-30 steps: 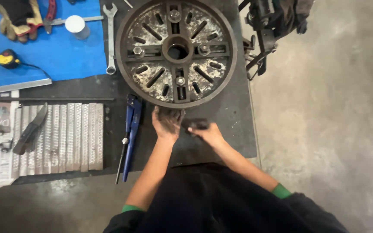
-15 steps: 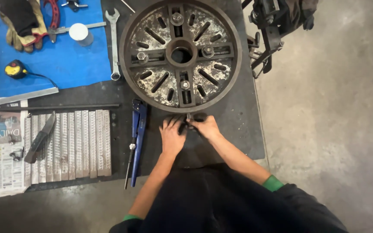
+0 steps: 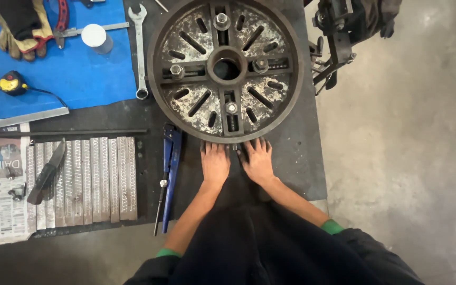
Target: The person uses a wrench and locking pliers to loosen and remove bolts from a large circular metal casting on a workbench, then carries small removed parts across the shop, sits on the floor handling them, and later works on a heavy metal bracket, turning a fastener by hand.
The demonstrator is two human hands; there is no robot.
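We rest left hand [image 3: 215, 162] and right hand [image 3: 258, 160] flat, grips released, at disc [image 3: 226, 68] lower rim, frame centre.

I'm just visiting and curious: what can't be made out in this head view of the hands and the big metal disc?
- Slotted metal disc: top rim cut off by the frame edge.
- Left hand and right hand: palms face down, anything beneath them hidden.
- Work gloves: cut off at the top edge.
- Black machine: mostly outside the frame.

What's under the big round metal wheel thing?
The round metal plate lies flat on a dark table. Through its center hole only darkness shows. The left hand and right hand rest on the table at its near rim. Anything beneath the plate is covered.
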